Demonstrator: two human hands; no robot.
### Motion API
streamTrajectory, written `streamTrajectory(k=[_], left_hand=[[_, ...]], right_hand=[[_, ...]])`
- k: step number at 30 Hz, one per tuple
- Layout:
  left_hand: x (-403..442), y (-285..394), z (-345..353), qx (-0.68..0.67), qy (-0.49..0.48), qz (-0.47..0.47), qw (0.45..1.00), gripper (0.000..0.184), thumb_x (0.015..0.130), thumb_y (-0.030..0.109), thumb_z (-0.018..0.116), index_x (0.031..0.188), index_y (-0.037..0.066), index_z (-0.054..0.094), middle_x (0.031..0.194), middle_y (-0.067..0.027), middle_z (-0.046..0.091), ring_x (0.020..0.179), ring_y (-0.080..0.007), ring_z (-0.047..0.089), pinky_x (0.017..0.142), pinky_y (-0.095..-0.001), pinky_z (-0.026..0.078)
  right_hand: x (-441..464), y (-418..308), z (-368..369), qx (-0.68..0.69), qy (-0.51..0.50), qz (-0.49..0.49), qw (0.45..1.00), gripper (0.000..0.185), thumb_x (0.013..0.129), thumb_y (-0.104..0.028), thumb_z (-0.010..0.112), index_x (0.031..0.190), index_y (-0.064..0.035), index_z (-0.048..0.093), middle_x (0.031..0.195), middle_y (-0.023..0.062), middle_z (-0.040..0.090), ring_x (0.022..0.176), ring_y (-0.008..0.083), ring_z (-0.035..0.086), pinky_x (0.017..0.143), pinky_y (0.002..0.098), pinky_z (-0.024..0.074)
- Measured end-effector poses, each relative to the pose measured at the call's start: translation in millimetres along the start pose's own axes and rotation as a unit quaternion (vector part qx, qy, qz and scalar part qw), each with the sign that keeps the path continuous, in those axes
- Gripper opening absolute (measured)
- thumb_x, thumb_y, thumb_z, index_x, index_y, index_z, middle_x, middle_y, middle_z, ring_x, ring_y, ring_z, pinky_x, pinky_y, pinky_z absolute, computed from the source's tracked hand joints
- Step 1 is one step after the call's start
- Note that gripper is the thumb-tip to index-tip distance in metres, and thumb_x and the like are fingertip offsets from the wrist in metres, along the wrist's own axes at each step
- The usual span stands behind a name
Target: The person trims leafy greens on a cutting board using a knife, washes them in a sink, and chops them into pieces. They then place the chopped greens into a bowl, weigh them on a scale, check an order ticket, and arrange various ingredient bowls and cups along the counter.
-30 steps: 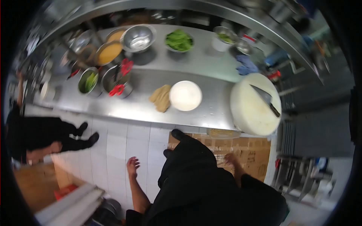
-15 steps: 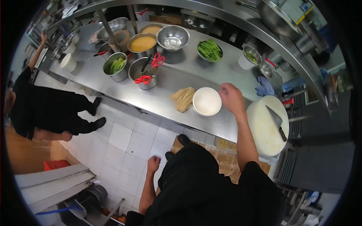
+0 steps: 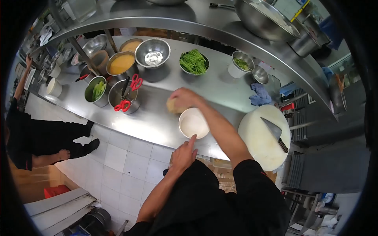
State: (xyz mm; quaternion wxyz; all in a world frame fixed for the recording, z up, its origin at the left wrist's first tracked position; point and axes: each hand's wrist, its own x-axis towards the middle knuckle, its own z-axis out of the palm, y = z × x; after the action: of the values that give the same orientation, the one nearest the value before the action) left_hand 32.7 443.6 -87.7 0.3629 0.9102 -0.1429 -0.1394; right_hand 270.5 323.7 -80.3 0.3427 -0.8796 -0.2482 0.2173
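Note:
A white bowl [image 3: 193,123] stands near the front edge of the steel counter [image 3: 149,126]. My left hand [image 3: 184,154] is at its near rim, index finger stretched out against the rim and the other fingers loosely curled. Reaching over the counter past the bowl, my right hand [image 3: 184,98] is on the tan cloth [image 3: 174,107], its fingers bent round the cloth. The cloth lies behind and left of the bowl, partly covered by that hand.
To the left are pots, one with red-handled scissors [image 3: 122,105]. Green vegetables fill a bowl [image 3: 194,62] at the back. A cleaver [image 3: 272,128] lies on the round board [image 3: 264,146] at right. A co-worker [image 3: 47,133] stands far left; a steel shelf [image 3: 157,23] runs overhead.
My right hand has moved left from beside the bowl onto the cloth. My left hand has risen from above the floor to the bowl's rim. The camera view has shifted.

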Motion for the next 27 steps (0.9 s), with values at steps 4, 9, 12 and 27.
streamTrajectory(k=[4, 9, 12, 27], left_hand=[[13.3, -5.4, 0.1, 0.019, 0.063, 0.005, 0.998, 0.041, 0.078, 0.016, 0.068, 0.115, 0.011, 0.052, 0.085, -0.0133, 0.063, 0.081, -0.0337, 0.062, 0.066, -0.0445, 0.05], [19.2, -19.2, -17.7, 0.052, 0.155, 0.029, 0.986, 0.029, 0.071, 0.012, 0.071, 0.096, 0.008, 0.059, 0.08, -0.0108, 0.06, 0.072, -0.0308, 0.06, 0.06, -0.0428, 0.05], [19.9, -32.2, -32.3, 0.064, 0.194, -0.027, 0.979, 0.028, 0.069, 0.009, 0.072, 0.096, 0.008, 0.061, 0.083, -0.0116, 0.062, 0.077, -0.0319, 0.061, 0.064, -0.042, 0.05], [135.4, -52.2, -86.4, -0.062, 0.197, -0.053, 0.977, 0.051, 0.083, 0.01, 0.061, 0.131, 0.011, 0.045, 0.109, -0.0169, 0.062, 0.088, -0.0327, 0.063, 0.077, -0.0405, 0.05]], right_hand=[[-92.6, 72.5, -94.2, 0.108, 0.181, 0.063, 0.976, 0.034, 0.067, -0.012, 0.066, 0.099, -0.0008, 0.066, 0.09, 0.0072, 0.066, 0.079, 0.0141, 0.06, 0.073, 0.0305, 0.051], [-177.6, 347.0, -152.8, -0.321, 0.173, 0.373, 0.853, 0.041, 0.083, -0.034, 0.053, 0.106, -0.0011, 0.063, 0.107, 0.0191, 0.063, 0.101, 0.0344, 0.06, 0.085, 0.0396, 0.0484], [-147.8, 273.1, -104.8, -0.23, 0.389, 0.493, 0.743, 0.044, 0.079, -0.032, 0.057, 0.117, -0.0079, 0.054, 0.113, 0.017, 0.059, 0.107, 0.0361, 0.056, 0.087, 0.048, 0.0466], [-91.2, 203.4, -79.6, -0.173, 0.398, 0.359, 0.826, 0.041, 0.083, -0.02, 0.051, 0.124, -0.0183, 0.054, 0.118, 0.0136, 0.053, 0.108, 0.0358, 0.051, 0.087, 0.0495, 0.0462]])
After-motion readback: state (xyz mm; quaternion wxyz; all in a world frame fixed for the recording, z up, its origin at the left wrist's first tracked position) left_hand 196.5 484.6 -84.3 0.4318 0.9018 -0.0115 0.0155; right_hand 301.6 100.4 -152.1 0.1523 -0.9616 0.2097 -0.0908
